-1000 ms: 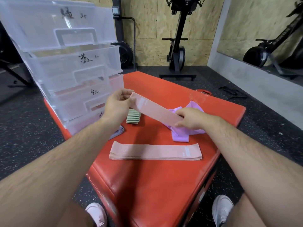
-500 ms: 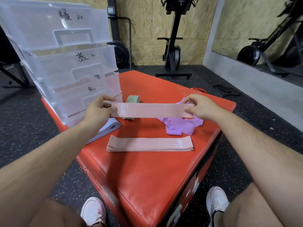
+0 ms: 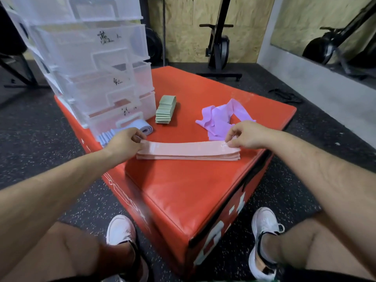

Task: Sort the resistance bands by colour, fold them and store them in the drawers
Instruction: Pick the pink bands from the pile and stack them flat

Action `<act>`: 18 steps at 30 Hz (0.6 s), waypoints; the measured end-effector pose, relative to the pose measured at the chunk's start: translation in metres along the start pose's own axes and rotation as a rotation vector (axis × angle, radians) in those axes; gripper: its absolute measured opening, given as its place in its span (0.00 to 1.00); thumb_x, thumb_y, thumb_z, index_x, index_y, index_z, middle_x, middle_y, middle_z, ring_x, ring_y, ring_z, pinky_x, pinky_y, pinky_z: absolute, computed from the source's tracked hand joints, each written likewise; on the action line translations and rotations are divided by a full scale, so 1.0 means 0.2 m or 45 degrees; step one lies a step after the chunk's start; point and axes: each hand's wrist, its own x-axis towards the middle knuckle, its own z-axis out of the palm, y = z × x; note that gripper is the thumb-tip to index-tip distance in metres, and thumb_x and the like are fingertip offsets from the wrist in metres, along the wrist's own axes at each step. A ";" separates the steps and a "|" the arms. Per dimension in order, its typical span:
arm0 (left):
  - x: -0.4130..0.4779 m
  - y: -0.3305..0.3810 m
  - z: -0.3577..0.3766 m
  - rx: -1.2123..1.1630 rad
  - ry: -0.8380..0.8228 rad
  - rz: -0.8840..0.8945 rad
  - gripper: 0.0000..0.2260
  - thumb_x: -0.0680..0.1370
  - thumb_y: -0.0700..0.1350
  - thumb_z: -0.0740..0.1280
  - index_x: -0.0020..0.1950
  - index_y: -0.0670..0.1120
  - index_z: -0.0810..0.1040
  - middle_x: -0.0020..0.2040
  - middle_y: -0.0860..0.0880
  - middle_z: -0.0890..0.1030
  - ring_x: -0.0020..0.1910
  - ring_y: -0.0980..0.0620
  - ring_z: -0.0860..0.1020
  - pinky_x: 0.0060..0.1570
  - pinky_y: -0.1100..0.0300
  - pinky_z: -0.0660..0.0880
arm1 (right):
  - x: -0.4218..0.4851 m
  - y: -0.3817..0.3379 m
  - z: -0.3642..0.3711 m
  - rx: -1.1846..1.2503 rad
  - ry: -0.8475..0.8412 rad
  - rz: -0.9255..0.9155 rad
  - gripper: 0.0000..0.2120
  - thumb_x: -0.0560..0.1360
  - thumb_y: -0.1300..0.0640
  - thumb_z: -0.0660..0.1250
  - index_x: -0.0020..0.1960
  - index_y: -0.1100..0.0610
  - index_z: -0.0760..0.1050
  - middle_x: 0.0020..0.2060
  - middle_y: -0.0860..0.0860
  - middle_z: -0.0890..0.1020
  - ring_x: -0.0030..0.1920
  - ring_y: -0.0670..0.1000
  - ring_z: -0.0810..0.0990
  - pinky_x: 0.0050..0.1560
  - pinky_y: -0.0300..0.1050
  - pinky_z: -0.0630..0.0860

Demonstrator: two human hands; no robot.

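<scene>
Left hand (image 3: 124,142) and right hand (image 3: 247,134) pinching top pink band (image 3: 189,147) ends, on pink stack (flat), red box (image 3: 183,190)

red padded plyo box (image 3: 183,186) on black speckled rubber floor (image 3: 40,127); exercise bike (image 3: 218,43) against OSB wall (image 3: 189,27), white sneakers (image 3: 120,231) either side of box, black strap (image 3: 284,95) on floor right

Speckled black floor (image 3: 50,127), chipboard wall (image 3: 189,37)
</scene>
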 end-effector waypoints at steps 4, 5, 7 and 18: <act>0.01 -0.02 0.02 0.047 -0.040 0.017 0.06 0.75 0.38 0.70 0.50 0.46 0.80 0.42 0.49 0.79 0.41 0.49 0.77 0.38 0.60 0.73 | 0.00 0.01 0.04 -0.078 -0.021 0.004 0.05 0.72 0.59 0.74 0.44 0.49 0.82 0.39 0.41 0.80 0.38 0.40 0.76 0.36 0.34 0.68; 0.01 -0.01 0.02 0.076 -0.038 0.041 0.06 0.75 0.37 0.70 0.50 0.46 0.80 0.42 0.49 0.79 0.42 0.49 0.78 0.39 0.59 0.73 | 0.00 0.02 0.05 -0.092 -0.029 0.002 0.06 0.72 0.59 0.73 0.43 0.48 0.82 0.39 0.40 0.80 0.39 0.41 0.76 0.37 0.34 0.68; 0.01 -0.01 0.02 0.121 -0.032 0.099 0.08 0.74 0.34 0.68 0.48 0.45 0.81 0.41 0.49 0.78 0.44 0.48 0.78 0.38 0.62 0.71 | 0.00 0.02 0.06 -0.128 -0.033 -0.001 0.06 0.73 0.59 0.73 0.44 0.48 0.81 0.37 0.41 0.79 0.39 0.43 0.76 0.36 0.35 0.68; -0.03 0.04 0.06 0.467 -0.004 0.336 0.06 0.74 0.38 0.64 0.45 0.46 0.80 0.48 0.48 0.70 0.49 0.45 0.72 0.52 0.53 0.72 | -0.04 0.05 0.11 -0.164 0.062 -0.026 0.06 0.70 0.56 0.69 0.42 0.45 0.79 0.40 0.45 0.74 0.39 0.47 0.76 0.39 0.43 0.72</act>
